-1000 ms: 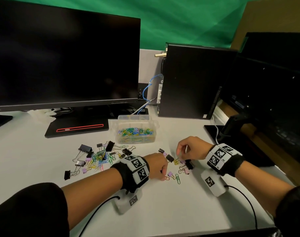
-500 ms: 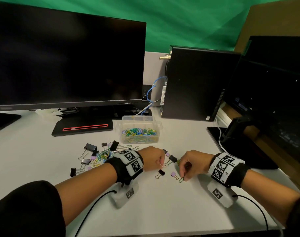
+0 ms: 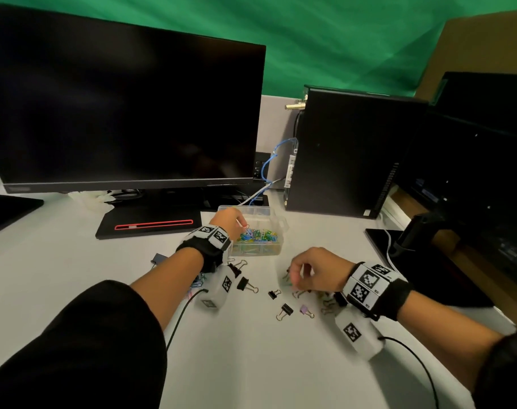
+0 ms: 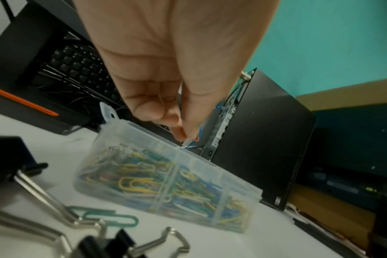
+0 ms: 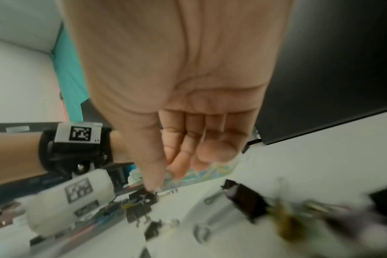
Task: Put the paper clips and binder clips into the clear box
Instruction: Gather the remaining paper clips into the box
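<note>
We are working with our left hand (image 3: 226, 221) poised over the clear box (image 3: 276, 224), its thumb and fingers pinched together on what looks like an orange paper clip (image 4: 181, 134) in the left wrist view, while our right hand (image 3: 313, 271) is hovering low over the scattered clips on the tabletop (image 3: 251, 364), fingers curled inward; whether it is gripping anything we cannot tell, since that view is blurred. The box is sitting just in front of the monitor stand (image 3: 151, 221), and it is already holding a heap of coloured paper clips (image 3: 258, 234) in its near compartments. Several binder clips (image 3: 284, 310) are lying loose between our two wrists, among them a small purple one (image 3: 306, 310), and more are lying beneath our left forearm. We are judging the paper clips to be nearly weightless, thin and slick with their coating, so they are likely to be hard to lift off the flat surface; pinching one by an end loop, or sliding it until a fingertip can get under, should be serving us best, and tangled ones may be coming up in bunches. The binder clips look stiffer and a little heavier, with wire handles that are swinging freely, so taking them by the black body should be steadier than by a handle. The box looks light enough to be skidding if we are bumping its wall.
</note>
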The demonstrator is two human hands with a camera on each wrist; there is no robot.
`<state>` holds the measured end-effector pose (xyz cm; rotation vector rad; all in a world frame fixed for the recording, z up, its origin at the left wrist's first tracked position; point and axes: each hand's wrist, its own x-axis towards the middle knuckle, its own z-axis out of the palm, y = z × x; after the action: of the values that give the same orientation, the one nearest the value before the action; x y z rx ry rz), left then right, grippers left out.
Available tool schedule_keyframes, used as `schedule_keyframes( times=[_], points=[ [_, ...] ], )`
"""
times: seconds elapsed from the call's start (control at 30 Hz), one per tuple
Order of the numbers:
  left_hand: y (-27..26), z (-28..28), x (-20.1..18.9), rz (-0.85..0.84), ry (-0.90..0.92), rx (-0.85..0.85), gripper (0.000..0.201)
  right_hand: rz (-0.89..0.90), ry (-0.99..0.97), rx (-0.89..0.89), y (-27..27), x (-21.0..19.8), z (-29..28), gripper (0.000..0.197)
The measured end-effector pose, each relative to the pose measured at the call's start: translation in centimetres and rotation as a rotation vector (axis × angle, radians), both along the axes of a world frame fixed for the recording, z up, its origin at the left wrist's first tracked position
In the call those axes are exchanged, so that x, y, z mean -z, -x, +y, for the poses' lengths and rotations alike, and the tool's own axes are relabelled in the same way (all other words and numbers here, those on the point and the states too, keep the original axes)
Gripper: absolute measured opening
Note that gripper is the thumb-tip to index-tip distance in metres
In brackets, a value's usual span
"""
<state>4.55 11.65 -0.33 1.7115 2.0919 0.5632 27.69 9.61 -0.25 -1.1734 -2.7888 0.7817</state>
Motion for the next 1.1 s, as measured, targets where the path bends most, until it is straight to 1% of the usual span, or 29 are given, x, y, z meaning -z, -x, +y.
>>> schedule_keyframes(
  times=[0.1, 0.23, 0.3, 0.4, 0.5, 0.57, 0.63, 0.73, 0.8, 0.9, 0.97, 1.03, 1.1],
  points=[
    [0.3, 0.5, 0.4, -0.008, 0.045, 0.048, 0.030, 0.146, -0.077, 0.060, 3.1, -0.2, 1.3, 0.020],
    [1.7, -0.3, -0.2, -0.002, 0.000, 0.078, 0.040, 0.213, -0.141, 0.186, 6.4, -0.5, 4.1, 0.014],
    [2.9, -1.5, -0.6, -0.005, -0.021, 0.116, 0.040, 0.220, -0.145, 0.256, 7.5, -0.7, 5.1, 0.014],
    [4.9, -3.9, -1.2, -0.011, -0.043, 0.168, 0.039, 0.231, -0.170, 0.348, 8.5, -0.5, 6.2, 0.009],
    [6.9, -6.3, -1.2, 0.035, -0.011, 0.193, 0.034, 0.242, -0.205, 0.386, 9.3, 0.3, 6.6, 0.012],
    [7.8, -7.8, -1.0, 0.113, 0.038, 0.233, 0.028, 0.247, -0.204, 0.348, 10.1, 0.7, 5.9, 0.010],
    [8.4, -9.0, -0.6, 0.171, 0.099, 0.254, 0.027, 0.223, -0.182, 0.229, 11.2, 0.8, 4.6, 0.007],
    [9.0, -10.2, 0.2, 0.229, 0.184, 0.239, 0.026, 0.078, -0.134, -0.011, 12.7, 1.0, 2.3, 0.012],
    [9.1, -10.4, 0.8, 0.263, 0.215, 0.246, 0.030, -0.037, -0.107, -0.116, 13.6, 1.3, 1.0, 0.017],
    [8.8, -10.5, 1.4, 0.259, 0.254, 0.262, 0.046, -0.089, -0.128, -0.149, 14.4, 1.7, -0.4, 0.032],
    [8.5, -10.7, 1.5, 0.238, 0.299, 0.268, 0.058, -0.126, -0.176, -0.169, 14.8, 1.7, -0.8, 0.036],
    [8.3, -11.1, 1.6, 0.260, 0.317, 0.295, 0.065, -0.144, -0.180, -0.186, 14.9, 1.7, -0.9, 0.031],
    [8.2, -11.4, 1.7, 0.270, 0.304, 0.325, 0.063, -0.135, -0.154, -0.183, 14.9, 1.7, -0.8, 0.021]
  ],
)
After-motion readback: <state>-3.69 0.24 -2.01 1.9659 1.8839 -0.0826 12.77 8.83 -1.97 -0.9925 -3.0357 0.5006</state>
